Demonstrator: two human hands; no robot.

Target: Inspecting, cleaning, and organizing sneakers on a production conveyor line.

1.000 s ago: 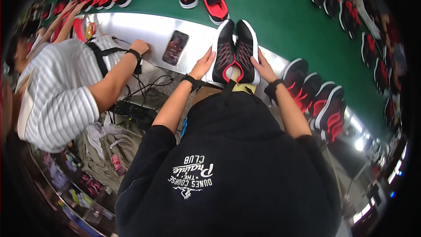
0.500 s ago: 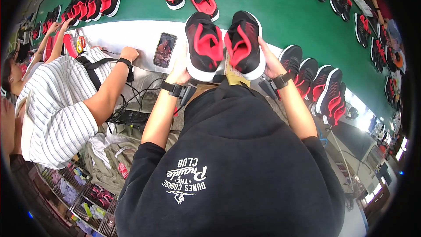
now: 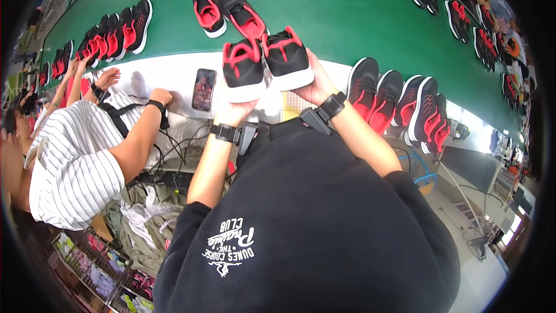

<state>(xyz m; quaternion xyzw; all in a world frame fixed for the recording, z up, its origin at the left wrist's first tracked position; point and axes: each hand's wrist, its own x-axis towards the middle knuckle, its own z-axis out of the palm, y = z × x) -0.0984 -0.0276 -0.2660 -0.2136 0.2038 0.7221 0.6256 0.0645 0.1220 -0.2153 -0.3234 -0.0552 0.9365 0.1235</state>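
Side by side in front of me are two black sneakers with red linings and white soles, their heels facing me. My left hand [image 3: 236,111] is closed under the heel of the left sneaker [image 3: 243,72], its fingers mostly hidden by the sole. On the other side, my right hand [image 3: 317,86] grips the right sneaker [image 3: 287,61] by the outer side of its sole. Just beyond their toes, another pair of the same kind, a left sneaker [image 3: 207,10] and a right sneaker [image 3: 242,14], rests on the green tabletop [image 3: 301,0].
A phone [image 3: 204,89] lies on the white table edge to my left. Beside it a co-worker in a striped shirt [image 3: 75,162] rests a fist. Rows of sneakers [image 3: 385,101] stand at right, with more sneakers [image 3: 119,32] at far left. Cables [image 3: 174,148] hang below the edge.
Both held sneakers have tipped so that their heels and back soles face me, and they sit closer together. The whole view has shifted somewhat. A co-worker's other hand now shows at left.
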